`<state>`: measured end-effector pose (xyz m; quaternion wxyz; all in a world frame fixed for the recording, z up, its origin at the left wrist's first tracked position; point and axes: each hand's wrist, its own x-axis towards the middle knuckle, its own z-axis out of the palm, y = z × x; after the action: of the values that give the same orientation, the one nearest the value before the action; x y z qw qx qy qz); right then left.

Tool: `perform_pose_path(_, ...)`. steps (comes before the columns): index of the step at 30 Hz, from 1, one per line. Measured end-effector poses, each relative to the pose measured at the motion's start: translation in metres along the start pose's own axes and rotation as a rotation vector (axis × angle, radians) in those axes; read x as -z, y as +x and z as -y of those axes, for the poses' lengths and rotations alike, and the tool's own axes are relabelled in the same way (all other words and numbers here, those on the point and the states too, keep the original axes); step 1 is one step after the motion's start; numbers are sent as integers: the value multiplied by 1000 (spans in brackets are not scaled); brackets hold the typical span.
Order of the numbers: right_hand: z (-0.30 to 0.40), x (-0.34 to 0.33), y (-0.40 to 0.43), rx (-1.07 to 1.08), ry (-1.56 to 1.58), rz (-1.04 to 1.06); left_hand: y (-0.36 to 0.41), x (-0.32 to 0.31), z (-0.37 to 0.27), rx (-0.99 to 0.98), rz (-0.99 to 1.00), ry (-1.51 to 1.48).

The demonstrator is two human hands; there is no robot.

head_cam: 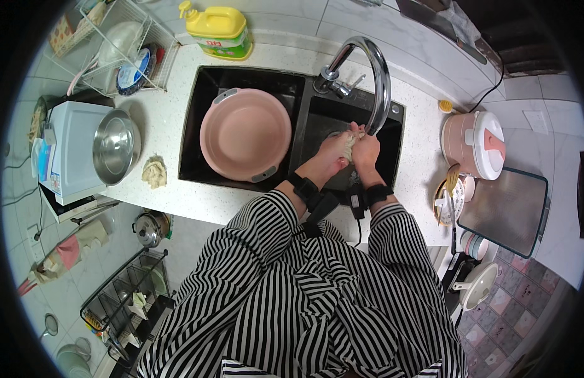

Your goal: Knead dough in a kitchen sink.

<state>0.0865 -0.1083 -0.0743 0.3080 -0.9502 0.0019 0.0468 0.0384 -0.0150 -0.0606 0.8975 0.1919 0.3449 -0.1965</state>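
Observation:
Over the right basin of a black double sink [299,132], both my hands grip a crumpled beige cloth [349,145]. My left hand [333,149] holds it from the left, fingers curled around it. My right hand [366,150] closes on its other side, just below the spout of the chrome faucet [380,80]. Part of the cloth is hidden inside my fingers. Some water shows in the basin under my hands. In the left basin sits a pink plastic washbasin [244,134] with grey handles.
Left on the counter lie another crumpled beige cloth [154,172] and a steel bowl [114,146], tilted against a white box [76,146]. Behind the sink stands a yellow detergent jug [221,33]. To the right are a pink rice cooker [471,144] and a tray [504,210].

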Motion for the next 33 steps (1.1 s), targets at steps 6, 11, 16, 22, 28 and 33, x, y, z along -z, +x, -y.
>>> perform_pose_path(6,20,2,-8,-61,228,104,7,7,-21,-73,-158,-12)
perform_pose_path(11,-8,31,1,-497,936,640,0,30,-42,-31,122,-236)
perform_pose_path(16,-25,15,-1,-377,1113,395,1,44,-37,-188,110,-118)
perform_pose_path(22,36,8,-37,375,387,141,34,43,0,-304,-166,-30)
perform_pose_path(28,5,1,0,16,-29,75,20,11,16,-130,-159,132)
perform_pose_path(33,46,2,-34,248,154,82,37,34,6,-312,-87,55)
